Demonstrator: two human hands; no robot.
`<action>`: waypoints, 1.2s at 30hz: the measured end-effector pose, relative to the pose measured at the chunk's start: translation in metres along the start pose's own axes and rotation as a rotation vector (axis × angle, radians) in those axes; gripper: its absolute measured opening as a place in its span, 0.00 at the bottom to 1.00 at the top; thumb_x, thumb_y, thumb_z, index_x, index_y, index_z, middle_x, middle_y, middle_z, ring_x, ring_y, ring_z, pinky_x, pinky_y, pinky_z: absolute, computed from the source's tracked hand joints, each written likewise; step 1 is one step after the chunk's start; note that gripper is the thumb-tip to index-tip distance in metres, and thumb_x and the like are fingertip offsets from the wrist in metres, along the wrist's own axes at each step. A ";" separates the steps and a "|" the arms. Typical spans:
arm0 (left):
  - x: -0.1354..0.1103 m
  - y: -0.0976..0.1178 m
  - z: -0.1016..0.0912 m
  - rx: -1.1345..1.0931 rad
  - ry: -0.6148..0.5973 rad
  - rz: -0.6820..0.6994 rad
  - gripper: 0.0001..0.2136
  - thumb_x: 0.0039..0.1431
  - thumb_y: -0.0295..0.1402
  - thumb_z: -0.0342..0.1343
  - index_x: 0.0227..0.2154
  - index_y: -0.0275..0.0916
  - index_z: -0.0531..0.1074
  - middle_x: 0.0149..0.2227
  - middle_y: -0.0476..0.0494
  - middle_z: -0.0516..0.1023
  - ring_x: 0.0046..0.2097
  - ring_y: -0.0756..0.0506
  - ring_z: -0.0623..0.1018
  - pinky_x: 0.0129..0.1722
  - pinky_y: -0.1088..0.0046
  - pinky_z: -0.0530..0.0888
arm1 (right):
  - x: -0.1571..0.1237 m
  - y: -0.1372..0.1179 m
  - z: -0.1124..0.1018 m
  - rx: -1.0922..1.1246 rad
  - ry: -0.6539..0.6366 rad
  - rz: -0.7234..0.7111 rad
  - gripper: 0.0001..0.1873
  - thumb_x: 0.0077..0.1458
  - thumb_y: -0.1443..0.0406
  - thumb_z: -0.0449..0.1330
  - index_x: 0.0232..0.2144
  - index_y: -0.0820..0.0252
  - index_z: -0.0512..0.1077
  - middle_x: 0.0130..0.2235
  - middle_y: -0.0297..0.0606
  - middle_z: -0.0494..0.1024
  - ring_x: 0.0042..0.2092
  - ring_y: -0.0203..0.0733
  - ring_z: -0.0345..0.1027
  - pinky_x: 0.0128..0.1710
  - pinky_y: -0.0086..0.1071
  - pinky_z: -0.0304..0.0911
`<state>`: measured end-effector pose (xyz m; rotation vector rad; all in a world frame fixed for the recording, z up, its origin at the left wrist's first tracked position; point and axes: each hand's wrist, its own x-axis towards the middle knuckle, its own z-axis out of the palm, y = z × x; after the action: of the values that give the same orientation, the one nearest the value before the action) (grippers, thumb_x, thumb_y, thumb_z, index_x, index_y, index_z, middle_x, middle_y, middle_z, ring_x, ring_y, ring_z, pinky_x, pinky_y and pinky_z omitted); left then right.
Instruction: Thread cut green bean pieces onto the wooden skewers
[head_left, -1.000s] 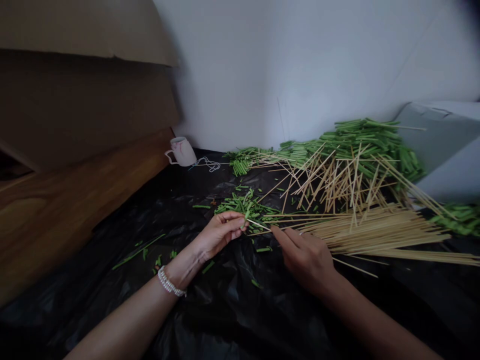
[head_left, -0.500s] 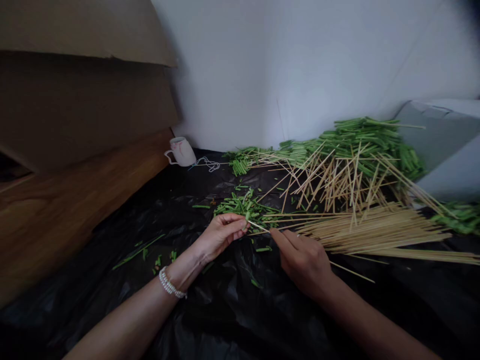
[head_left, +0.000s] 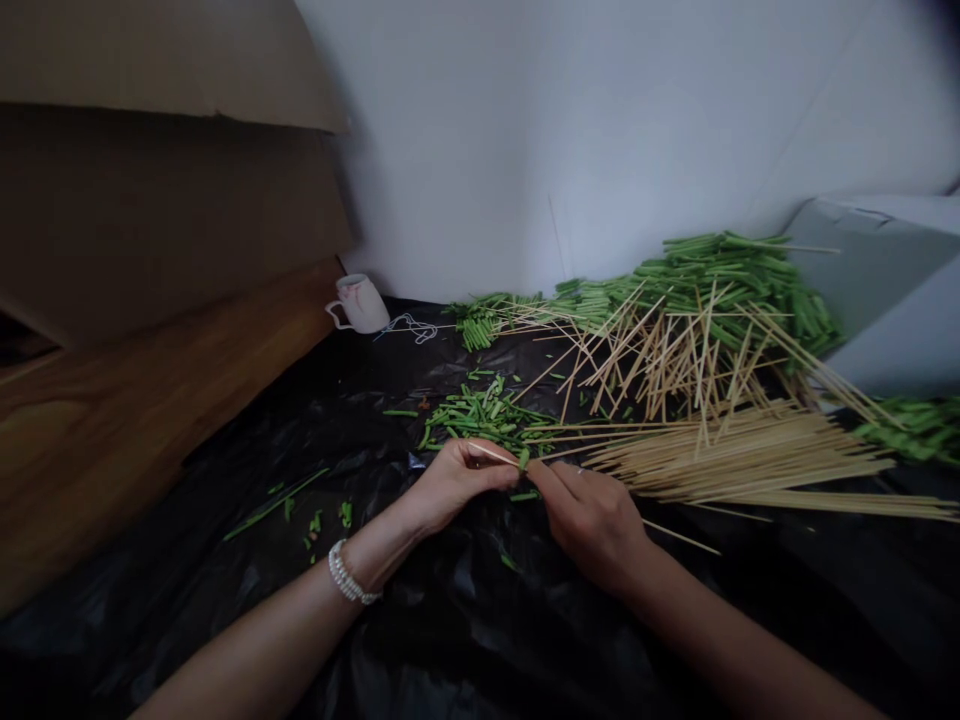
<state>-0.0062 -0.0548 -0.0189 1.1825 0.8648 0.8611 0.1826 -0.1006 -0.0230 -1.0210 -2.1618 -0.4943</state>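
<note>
My left hand (head_left: 461, 485), with a beaded bracelet (head_left: 349, 575) at the wrist, is closed, thumb and forefinger pinched at a short cut piece of green stem (head_left: 523, 459), perhaps a bean or garlic stem. A thin bamboo skewer (head_left: 491, 454) passes through or against that piece; its pale end lies over my left fingers. My right hand (head_left: 592, 512) is closed around the skewer just right of the green piece, and the rest of the stick shows behind the palm. Beyond my hands lies a loose heap of short green cuttings (head_left: 487, 412).
Black plastic sheeting (head_left: 465, 640) covers the surface. Bare skewers (head_left: 757, 455) lie at right, before a stack of skewered green stems (head_left: 720, 270). A white mug (head_left: 362, 305) stands by the wall, near a cardboard box (head_left: 172, 190). A grey-white box (head_left: 885, 290) is at far right.
The green piece now sits farther right, against my right fingers, and the skewer's end sticks out to its left. My hands have come closer together.
</note>
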 end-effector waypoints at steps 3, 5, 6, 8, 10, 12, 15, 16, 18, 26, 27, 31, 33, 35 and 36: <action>0.003 0.006 -0.014 0.124 0.113 0.111 0.10 0.48 0.37 0.67 0.31 0.37 0.80 0.31 0.44 0.81 0.31 0.49 0.76 0.34 0.74 0.72 | -0.003 0.009 -0.001 -0.048 0.024 0.043 0.14 0.61 0.73 0.48 0.42 0.66 0.73 0.26 0.34 0.73 0.26 0.35 0.61 0.28 0.33 0.51; 0.006 0.008 -0.025 0.309 0.237 0.229 0.09 0.52 0.37 0.64 0.34 0.37 0.80 0.33 0.44 0.81 0.32 0.48 0.77 0.35 0.73 0.72 | -0.005 0.015 -0.001 -0.091 0.028 0.079 0.14 0.61 0.73 0.49 0.43 0.65 0.73 0.25 0.34 0.72 0.26 0.35 0.61 0.28 0.33 0.50; 0.007 0.008 -0.029 0.426 0.284 0.297 0.08 0.54 0.36 0.63 0.34 0.38 0.80 0.34 0.43 0.81 0.34 0.47 0.77 0.36 0.72 0.72 | -0.005 0.017 -0.001 -0.108 0.027 0.089 0.14 0.61 0.73 0.49 0.43 0.64 0.73 0.25 0.33 0.72 0.25 0.35 0.61 0.28 0.33 0.49; 0.009 0.007 -0.037 0.663 0.294 0.410 0.06 0.57 0.33 0.60 0.36 0.38 0.79 0.36 0.43 0.81 0.38 0.46 0.78 0.40 0.71 0.72 | -0.006 0.018 0.000 -0.119 0.013 0.093 0.14 0.61 0.72 0.50 0.42 0.63 0.74 0.25 0.33 0.72 0.25 0.35 0.60 0.28 0.33 0.49; 0.011 0.003 -0.041 0.855 0.226 0.478 0.06 0.59 0.30 0.58 0.36 0.39 0.79 0.36 0.43 0.81 0.39 0.46 0.78 0.42 0.70 0.71 | -0.006 0.018 0.001 -0.108 -0.007 0.093 0.14 0.61 0.72 0.50 0.42 0.63 0.74 0.25 0.33 0.72 0.25 0.35 0.60 0.27 0.34 0.49; 0.012 -0.001 -0.043 1.013 0.159 0.509 0.06 0.59 0.29 0.57 0.37 0.39 0.79 0.35 0.43 0.79 0.38 0.46 0.76 0.41 0.69 0.71 | -0.006 0.016 0.001 -0.096 -0.024 0.097 0.14 0.61 0.72 0.50 0.42 0.63 0.74 0.26 0.33 0.72 0.25 0.36 0.60 0.28 0.34 0.49; 0.012 -0.004 -0.044 1.204 0.132 0.533 0.07 0.59 0.29 0.58 0.39 0.41 0.78 0.35 0.43 0.75 0.39 0.45 0.74 0.42 0.67 0.70 | -0.007 0.015 0.002 -0.085 -0.043 0.105 0.14 0.61 0.72 0.50 0.42 0.63 0.74 0.26 0.33 0.72 0.25 0.36 0.61 0.28 0.34 0.49; 0.012 -0.004 -0.044 1.250 0.131 0.536 0.08 0.59 0.29 0.58 0.40 0.40 0.78 0.36 0.43 0.75 0.40 0.44 0.73 0.43 0.66 0.70 | -0.007 0.015 0.002 -0.078 -0.048 0.107 0.14 0.61 0.72 0.49 0.43 0.63 0.74 0.26 0.33 0.72 0.25 0.36 0.61 0.28 0.34 0.49; 0.010 -0.003 -0.044 1.310 0.128 0.536 0.06 0.59 0.29 0.58 0.38 0.39 0.77 0.36 0.43 0.74 0.41 0.44 0.72 0.44 0.64 0.69 | -0.007 0.014 0.002 -0.062 -0.053 0.107 0.14 0.61 0.72 0.49 0.43 0.63 0.74 0.27 0.33 0.73 0.26 0.36 0.62 0.28 0.34 0.50; 0.009 -0.001 -0.043 1.346 0.085 0.504 0.02 0.61 0.29 0.55 0.35 0.37 0.72 0.35 0.44 0.73 0.41 0.44 0.71 0.45 0.64 0.68 | -0.007 0.015 0.002 -0.070 -0.059 0.123 0.13 0.62 0.70 0.50 0.41 0.61 0.75 0.25 0.32 0.72 0.25 0.35 0.61 0.28 0.33 0.49; 0.009 -0.001 -0.043 1.341 0.085 0.511 0.03 0.61 0.29 0.55 0.35 0.38 0.73 0.35 0.44 0.74 0.41 0.44 0.71 0.45 0.64 0.68 | -0.007 0.015 0.002 -0.072 -0.054 0.123 0.13 0.62 0.71 0.50 0.41 0.61 0.75 0.25 0.32 0.72 0.25 0.35 0.61 0.28 0.33 0.49; 0.008 0.003 -0.040 1.246 0.154 0.558 0.04 0.62 0.29 0.54 0.34 0.39 0.74 0.36 0.43 0.75 0.42 0.44 0.72 0.46 0.63 0.67 | -0.006 0.016 0.001 -0.070 -0.039 0.123 0.13 0.61 0.71 0.50 0.40 0.61 0.75 0.25 0.32 0.71 0.25 0.35 0.60 0.28 0.33 0.49; 0.007 0.007 -0.038 1.125 0.233 0.587 0.04 0.61 0.29 0.54 0.34 0.39 0.74 0.36 0.44 0.76 0.43 0.44 0.73 0.48 0.63 0.67 | -0.006 0.016 0.001 -0.070 -0.032 0.121 0.13 0.61 0.71 0.51 0.40 0.61 0.75 0.24 0.32 0.71 0.25 0.34 0.61 0.28 0.33 0.49; 0.007 0.010 -0.037 0.961 0.301 0.583 0.04 0.60 0.31 0.56 0.34 0.40 0.76 0.36 0.44 0.78 0.41 0.45 0.75 0.47 0.65 0.68 | -0.007 0.016 0.001 -0.064 -0.030 0.121 0.13 0.61 0.71 0.51 0.41 0.61 0.75 0.25 0.32 0.72 0.25 0.34 0.61 0.27 0.33 0.49; 0.007 0.012 -0.036 0.872 0.328 0.559 0.04 0.59 0.32 0.58 0.33 0.40 0.76 0.35 0.44 0.79 0.40 0.45 0.76 0.45 0.67 0.69 | -0.007 0.016 0.001 -0.059 -0.034 0.121 0.13 0.60 0.71 0.51 0.41 0.61 0.75 0.25 0.32 0.72 0.25 0.34 0.62 0.27 0.33 0.50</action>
<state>-0.0372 -0.0323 -0.0142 2.1486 1.2641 1.1950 0.1976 -0.0939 -0.0277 -1.1926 -2.1108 -0.4893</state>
